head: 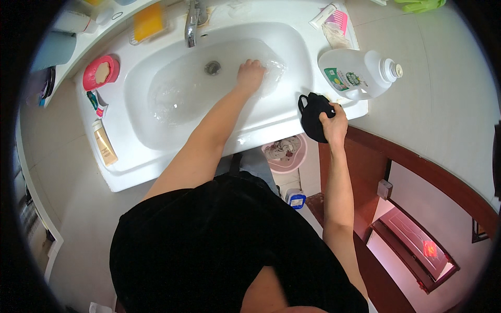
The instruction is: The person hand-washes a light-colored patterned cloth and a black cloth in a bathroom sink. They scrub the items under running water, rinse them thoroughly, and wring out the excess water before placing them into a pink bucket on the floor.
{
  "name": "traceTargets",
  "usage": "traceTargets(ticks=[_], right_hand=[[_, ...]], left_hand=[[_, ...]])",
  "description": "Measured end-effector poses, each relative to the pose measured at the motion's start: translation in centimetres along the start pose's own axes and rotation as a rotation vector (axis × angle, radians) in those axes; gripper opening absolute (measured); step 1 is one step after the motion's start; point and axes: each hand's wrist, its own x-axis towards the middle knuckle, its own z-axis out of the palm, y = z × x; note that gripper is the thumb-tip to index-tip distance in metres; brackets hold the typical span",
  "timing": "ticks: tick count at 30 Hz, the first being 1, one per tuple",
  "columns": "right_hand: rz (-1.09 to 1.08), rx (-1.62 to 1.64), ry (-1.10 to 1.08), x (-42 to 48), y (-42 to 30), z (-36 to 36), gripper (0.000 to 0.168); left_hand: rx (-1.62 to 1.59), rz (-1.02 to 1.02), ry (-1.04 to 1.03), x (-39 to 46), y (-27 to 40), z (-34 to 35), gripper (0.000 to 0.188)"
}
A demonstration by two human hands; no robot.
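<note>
My left hand [251,76] reaches into a white washbasin [135,78] that holds clear water, with ripples beside the fingers. Its fingertips point down and are partly hidden, so I cannot tell whether anything is under them. At the basin's front right rim, my right hand [334,125] grips a black cloth item [314,123] with a small loop, thumb on top. Just behind that hand, a large translucent plastic jug [354,74] lies on its side, its white neck [391,70] pointing right. A round drain fitting [212,68] shows under the water.
A chrome faucet [191,29] stands at the back rim. Along the left rim are a pink soap dish [89,78] with soap and a beige tube [105,144]. A pink comb [339,20] lies at back right. Below, a pink tub [287,167] holds wet cloth.
</note>
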Motion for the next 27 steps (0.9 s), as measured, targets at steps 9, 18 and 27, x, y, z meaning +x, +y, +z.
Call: traceTargets(ticks=[9, 18, 27], right_hand=[[0.008, 0.100, -0.036, 0.7, 1.6, 0.3, 0.044], [-0.031, 0.176, -0.111, 1.3, 2.5, -0.2, 0.047], [-0.126, 0.201, -0.247, 2.4, 2.6, -0.6, 0.043]], left_hand=[[-0.132, 0.022, 0.049, -4.1, -3.7, -4.9, 0.011], [-0.121, -0.284, 0.220, -24.8, -9.0, -20.0, 0.010], [-0.170, -0.964, 0.711, -39.4, -16.9, -21.6, 0.019]])
